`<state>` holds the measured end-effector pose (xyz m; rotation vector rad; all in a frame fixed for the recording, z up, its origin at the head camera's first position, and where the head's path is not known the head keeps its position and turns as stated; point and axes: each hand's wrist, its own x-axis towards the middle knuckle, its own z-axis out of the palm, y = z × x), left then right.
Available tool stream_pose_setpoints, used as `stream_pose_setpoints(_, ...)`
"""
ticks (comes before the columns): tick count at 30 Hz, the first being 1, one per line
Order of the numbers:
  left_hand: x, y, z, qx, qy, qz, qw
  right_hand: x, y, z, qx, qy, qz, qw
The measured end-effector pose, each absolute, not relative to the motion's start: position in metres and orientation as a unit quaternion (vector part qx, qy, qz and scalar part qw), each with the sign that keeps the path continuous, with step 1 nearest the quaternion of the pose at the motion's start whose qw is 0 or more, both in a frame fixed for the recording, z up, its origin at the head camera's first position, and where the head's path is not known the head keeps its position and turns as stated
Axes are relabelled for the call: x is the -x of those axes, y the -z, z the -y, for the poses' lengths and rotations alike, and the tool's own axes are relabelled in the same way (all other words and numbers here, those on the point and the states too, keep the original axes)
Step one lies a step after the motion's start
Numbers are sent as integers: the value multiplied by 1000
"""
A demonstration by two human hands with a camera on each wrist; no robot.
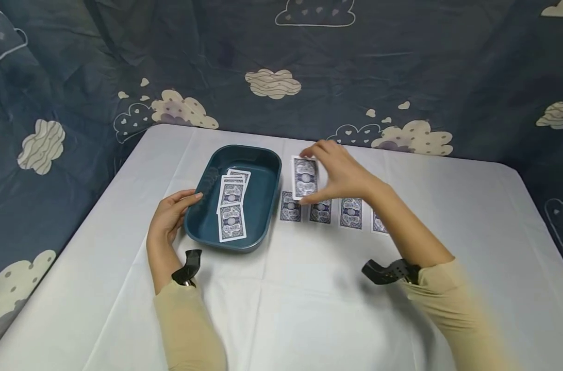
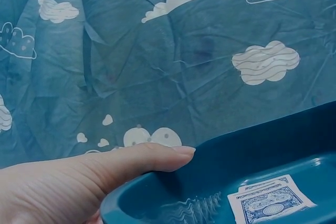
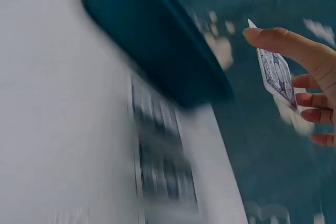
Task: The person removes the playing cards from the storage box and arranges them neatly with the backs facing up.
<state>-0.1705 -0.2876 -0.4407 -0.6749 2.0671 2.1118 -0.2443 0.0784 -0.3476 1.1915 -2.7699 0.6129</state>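
My right hand (image 1: 339, 172) pinches a playing card (image 1: 305, 178) by its ends, thumb at the near end and fingers at the far end, its blue patterned back showing. The right wrist view shows the same card (image 3: 277, 74) between thumb and fingers. My left hand (image 1: 170, 214) holds the left rim of a dark teal tray (image 1: 232, 149), thumb over the edge. Several playing cards (image 1: 232, 222) lie overlapping in the tray, backs up. In the left wrist view the thumb of my left hand (image 2: 142, 163) rests along the tray rim.
A row of playing cards (image 1: 351, 213) lies backs up on the white tablecloth (image 1: 309, 299) right of the tray; my right forearm partly covers the rightmost. Behind the table hangs a dark blue cloth (image 1: 207, 46) with cloud prints. Each wrist wears a black camera mount (image 1: 388, 271).
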Motion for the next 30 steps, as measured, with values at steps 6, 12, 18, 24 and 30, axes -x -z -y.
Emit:
stream_pose_setpoints(6, 168, 440, 288, 222, -697, -679, 60, 241, 361, -174, -280, -197, 940, -6)
stream_pose_setpoints(12, 169, 439, 286, 214, -707, -672, 60, 225, 383, -251, -220, -141, 964, -59)
stream_pose_setpoints(18, 170, 440, 284, 220, -713, -663, 58, 211, 402, -285, -199, -96, 968, -120)
stream_pose_setpoints(24, 169, 441, 283, 211, -724, -655, 60, 206, 409, -294, -183, -92, 969, -135)
stream_pose_setpoints(30, 167, 439, 285, 211, -735, -642, 56, 205, 414, -296, -179, -92, 971, -128)
